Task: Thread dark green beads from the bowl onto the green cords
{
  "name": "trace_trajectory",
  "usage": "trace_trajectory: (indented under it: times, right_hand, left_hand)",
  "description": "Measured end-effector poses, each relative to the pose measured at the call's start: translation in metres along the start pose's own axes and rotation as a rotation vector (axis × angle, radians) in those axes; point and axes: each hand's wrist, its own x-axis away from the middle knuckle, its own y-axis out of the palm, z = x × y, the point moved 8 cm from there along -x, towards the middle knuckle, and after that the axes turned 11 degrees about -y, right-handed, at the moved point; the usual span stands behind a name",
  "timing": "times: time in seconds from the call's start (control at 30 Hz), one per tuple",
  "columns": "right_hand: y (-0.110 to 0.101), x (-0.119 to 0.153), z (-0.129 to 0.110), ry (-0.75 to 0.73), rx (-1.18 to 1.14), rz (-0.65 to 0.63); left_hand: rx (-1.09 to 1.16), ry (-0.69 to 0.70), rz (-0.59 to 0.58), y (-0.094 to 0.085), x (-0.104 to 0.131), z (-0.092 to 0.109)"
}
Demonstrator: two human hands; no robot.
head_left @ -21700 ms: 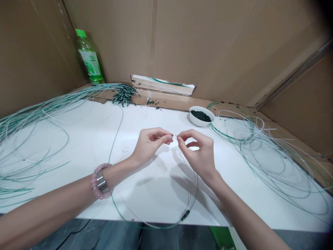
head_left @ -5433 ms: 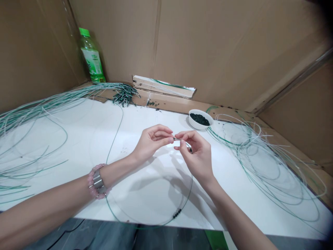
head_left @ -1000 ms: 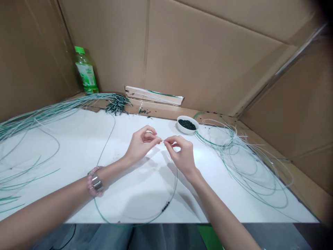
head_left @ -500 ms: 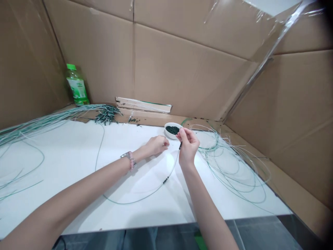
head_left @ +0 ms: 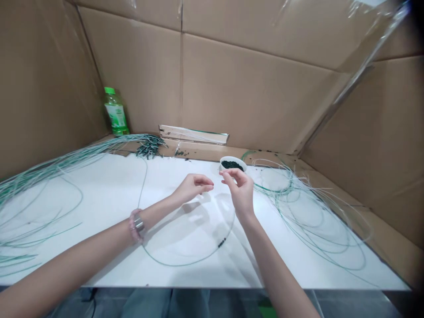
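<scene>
My right hand (head_left: 241, 190) is raised just in front of a white bowl (head_left: 245, 167) of small dark green beads (head_left: 232, 164). Its thumb and forefinger pinch a thin green string (head_left: 180, 265), whose end by the fingertips is too fine to make out. The string drops behind the wrist and curves across the white table to my left forearm. A few dark beads (head_left: 221, 242) sit threaded along it. To the left, my left hand (head_left: 194, 187) hovers above the table with thumb and fingertips brought close together; anything between them is too small to see.
Loose coils of green and white string (head_left: 298, 221) spread over the right side. A bundle of strings (head_left: 82, 154) ends in a dark beaded clump (head_left: 150, 145) at back left. A green bottle (head_left: 115, 115) stands in the corner. Cardboard walls (head_left: 248, 88) enclose the table (head_left: 112, 185).
My left hand has lifted off the table near the bowl, its fingers less curled. My right hand has turned its pinch toward the left. The whole view has shifted slightly.
</scene>
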Motion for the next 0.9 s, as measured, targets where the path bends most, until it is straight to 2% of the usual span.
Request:
trace_trajectory:
  times: [0.13,0.23,0.3,0.47,0.63,0.9]
  right_hand:
    - [0.030,0.016,-0.007,0.009,0.031,-0.213]
    - [0.043,0.025,-0.006,0.042,0.012,-0.285]
    - [0.047,0.028,-0.005,0.055,-0.016,-0.302]
    - [0.047,0.032,-0.005,0.061,-0.020,-0.297]
    - [0.048,0.033,-0.009,0.019,0.001,-0.304]
    - [0.048,0.034,-0.013,-0.006,0.020,-0.335]
  left_hand:
    - [0.424,-0.159,-0.009,-0.013,0.026,-0.018]
    - [0.625,-0.242,-0.022,-0.011,0.035,-0.031]
    - [0.699,-0.253,-0.051,-0.007,0.038,-0.032]
    - [0.786,-0.286,-0.110,-0.001,0.043,-0.029]
    - [0.774,-0.272,-0.168,0.001,0.045,-0.029]
    - [0.756,-0.274,-0.147,-0.002,0.045,-0.022]
